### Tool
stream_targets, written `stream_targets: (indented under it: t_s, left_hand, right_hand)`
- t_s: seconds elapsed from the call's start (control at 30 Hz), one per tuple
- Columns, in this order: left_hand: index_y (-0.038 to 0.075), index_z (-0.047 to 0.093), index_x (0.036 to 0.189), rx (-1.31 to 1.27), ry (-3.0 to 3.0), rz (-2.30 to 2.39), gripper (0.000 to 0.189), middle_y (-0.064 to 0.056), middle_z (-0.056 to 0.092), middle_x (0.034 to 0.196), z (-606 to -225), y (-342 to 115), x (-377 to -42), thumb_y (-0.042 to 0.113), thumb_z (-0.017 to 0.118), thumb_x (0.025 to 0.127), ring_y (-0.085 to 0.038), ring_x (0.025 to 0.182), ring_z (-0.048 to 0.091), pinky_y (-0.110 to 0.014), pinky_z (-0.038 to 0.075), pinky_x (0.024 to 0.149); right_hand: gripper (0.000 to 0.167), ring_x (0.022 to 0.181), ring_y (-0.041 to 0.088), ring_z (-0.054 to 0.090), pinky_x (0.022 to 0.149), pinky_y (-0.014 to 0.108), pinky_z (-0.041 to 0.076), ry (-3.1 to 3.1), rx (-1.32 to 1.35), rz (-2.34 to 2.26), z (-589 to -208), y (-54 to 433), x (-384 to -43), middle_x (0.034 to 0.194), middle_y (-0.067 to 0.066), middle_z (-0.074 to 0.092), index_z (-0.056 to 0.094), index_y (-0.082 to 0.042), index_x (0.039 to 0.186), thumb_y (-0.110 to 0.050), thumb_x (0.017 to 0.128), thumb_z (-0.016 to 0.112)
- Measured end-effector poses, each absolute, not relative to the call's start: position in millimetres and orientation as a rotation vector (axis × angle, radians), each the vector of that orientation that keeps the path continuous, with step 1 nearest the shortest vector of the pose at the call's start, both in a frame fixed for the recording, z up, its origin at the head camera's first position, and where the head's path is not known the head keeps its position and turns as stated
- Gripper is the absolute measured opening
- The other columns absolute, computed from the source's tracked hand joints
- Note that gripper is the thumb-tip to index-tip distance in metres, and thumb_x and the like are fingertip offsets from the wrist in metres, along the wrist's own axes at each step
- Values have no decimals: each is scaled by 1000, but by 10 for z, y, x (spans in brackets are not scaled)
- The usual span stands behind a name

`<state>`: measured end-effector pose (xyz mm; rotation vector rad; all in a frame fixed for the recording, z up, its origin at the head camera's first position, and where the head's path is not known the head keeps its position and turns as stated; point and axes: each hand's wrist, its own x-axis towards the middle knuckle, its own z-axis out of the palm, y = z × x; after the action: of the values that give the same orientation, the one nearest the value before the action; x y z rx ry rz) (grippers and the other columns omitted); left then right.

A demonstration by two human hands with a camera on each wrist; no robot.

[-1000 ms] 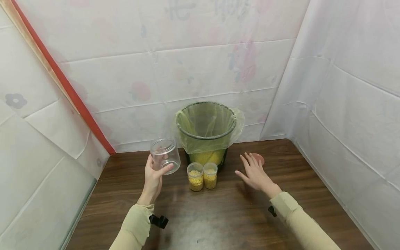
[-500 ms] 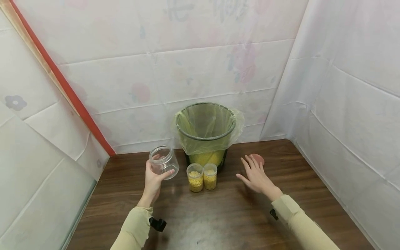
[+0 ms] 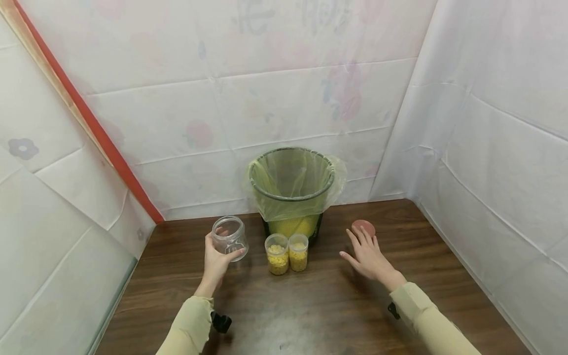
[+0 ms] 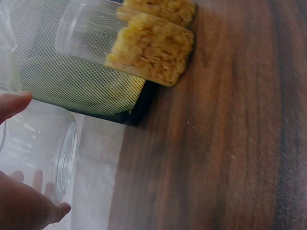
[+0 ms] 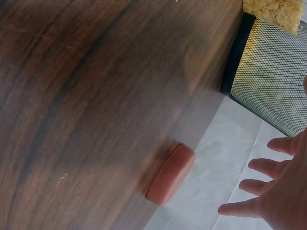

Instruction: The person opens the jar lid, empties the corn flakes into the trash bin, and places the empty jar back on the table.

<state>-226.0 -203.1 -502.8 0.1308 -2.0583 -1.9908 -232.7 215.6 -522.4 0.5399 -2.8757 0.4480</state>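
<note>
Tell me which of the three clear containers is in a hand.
The wide clear jar, held by the left hand. No yellow flakes show in it; both narrower tubs contain some and stand unheld.

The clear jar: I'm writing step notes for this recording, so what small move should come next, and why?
Probably lower the clear jar onto the table, left of the yellow-filled containers. The left hand holds it mouth upward, and in the left wrist view its base appears to hang above the table, so a gentle descent seems sensible.
</note>
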Motion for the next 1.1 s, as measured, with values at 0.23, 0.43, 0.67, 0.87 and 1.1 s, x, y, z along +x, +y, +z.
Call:
stream_targets:
  t_s: [0.23,0.43,0.67,0.87,1.1]
  left_hand:
    - [8,29,140,157,-2106,-1952,97,-15,43,139,-5113,-2091,-2279,-5,84,61,-22,125,40,-45,29,109]
    - [9,29,139,175,-2130,-1912,97,-15,42,140,-5221,-2144,-2310,1,86,61,-23,125,41,-43,32,106]
    - [9,31,138,278,-2111,-1878,97,-12,43,138,-5317,-2195,-2357,0,86,59,-25,126,40,-42,30,108]
    - [7,31,137,310,-2084,-1855,96,-19,39,137,-5368,-2256,-2419,-4,84,59,-27,123,39,-43,30,108]
    - [8,32,137,361,-2077,-1844,94,-19,39,138,-5415,-2361,-2488,-10,81,59,-27,124,40,-43,31,108]
  right_hand:
    - [74,141,42,17,102,72,21,-2880,521,456,-5253,2192,-2293,152,19,27,30,-6,148,-53,94,48]
    - [73,140,42,19,101,72,22,-2871,513,445,-5288,2219,-2264,151,19,29,31,-5,147,-52,93,49]
    - [72,139,43,21,101,72,23,-2874,505,456,-5318,2231,-2239,150,19,30,34,-4,146,-50,93,50]
    - [72,139,44,21,100,72,22,-2883,481,460,-5352,2257,-2216,150,19,30,34,-4,145,-52,94,49]
    - [72,139,44,21,100,73,22,-2892,469,468,-5385,2288,-2190,150,19,30,34,-4,146,-52,94,49]
